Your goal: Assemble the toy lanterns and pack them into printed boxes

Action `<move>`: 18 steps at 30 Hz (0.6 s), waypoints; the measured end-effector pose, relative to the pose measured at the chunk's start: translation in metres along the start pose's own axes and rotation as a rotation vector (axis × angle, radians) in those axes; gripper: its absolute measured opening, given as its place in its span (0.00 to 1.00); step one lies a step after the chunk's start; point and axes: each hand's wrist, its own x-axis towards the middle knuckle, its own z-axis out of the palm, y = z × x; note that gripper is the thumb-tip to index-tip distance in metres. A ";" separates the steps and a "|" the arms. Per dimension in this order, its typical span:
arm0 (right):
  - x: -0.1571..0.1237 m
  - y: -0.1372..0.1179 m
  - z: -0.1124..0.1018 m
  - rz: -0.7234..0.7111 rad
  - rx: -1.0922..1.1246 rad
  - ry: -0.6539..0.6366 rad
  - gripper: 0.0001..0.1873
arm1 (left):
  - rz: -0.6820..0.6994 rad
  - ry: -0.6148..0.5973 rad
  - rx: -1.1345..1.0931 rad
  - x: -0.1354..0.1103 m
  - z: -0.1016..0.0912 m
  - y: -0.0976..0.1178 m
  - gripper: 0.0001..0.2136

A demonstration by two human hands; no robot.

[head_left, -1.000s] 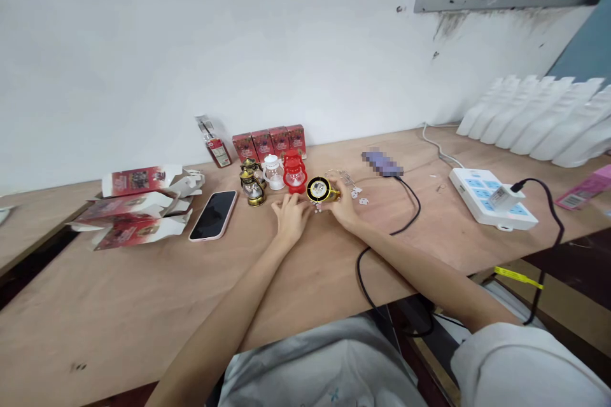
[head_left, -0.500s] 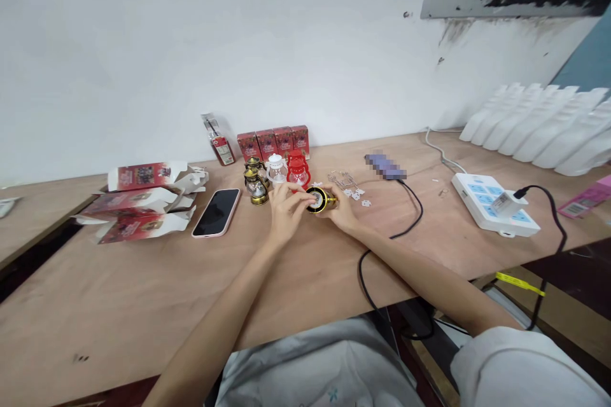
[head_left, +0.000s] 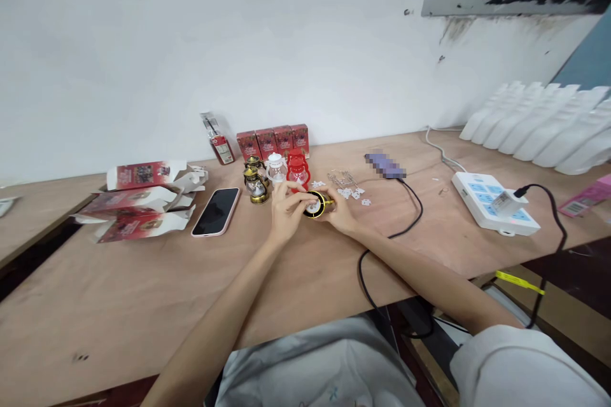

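My right hand (head_left: 340, 213) is wrapped round a small black-and-gold lantern (head_left: 323, 205), which lies tilted so that its round base faces me. From the other side, my left hand (head_left: 287, 211) is closed with thumb and fingertips against the white disc in that base. Anything small between those fingertips is hidden. Just beyond my left hand stand a red lantern (head_left: 298, 169), a white lantern (head_left: 276, 168) and two bronze-coloured lanterns (head_left: 256, 187). Small white cut-out tags (head_left: 356, 193) and a heap of thin metal wire pieces (head_left: 342, 178) lie past my right hand.
Flattened red-and-white boxes (head_left: 146, 197) and a phone (head_left: 216, 212) lie to the left. Several small red boxes (head_left: 273, 142) line the wall. A purple device (head_left: 384, 166) with a black cable (head_left: 414, 224), a power strip (head_left: 496, 203) and white plastic containers (head_left: 539, 127) are to the right.
The lantern has shifted slightly left and turned a little, so its base faces me more. Both hands keep to the same spot on it.
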 end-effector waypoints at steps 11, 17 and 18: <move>0.000 -0.002 -0.001 0.013 0.020 -0.004 0.24 | -0.387 -0.143 -0.437 0.003 0.007 -0.002 0.14; -0.001 -0.001 -0.002 0.011 -0.049 -0.013 0.24 | -0.674 -0.212 -0.752 0.001 0.009 -0.001 0.20; -0.002 -0.001 -0.002 0.015 -0.055 -0.012 0.24 | -0.686 -0.203 -0.763 0.000 0.010 0.000 0.20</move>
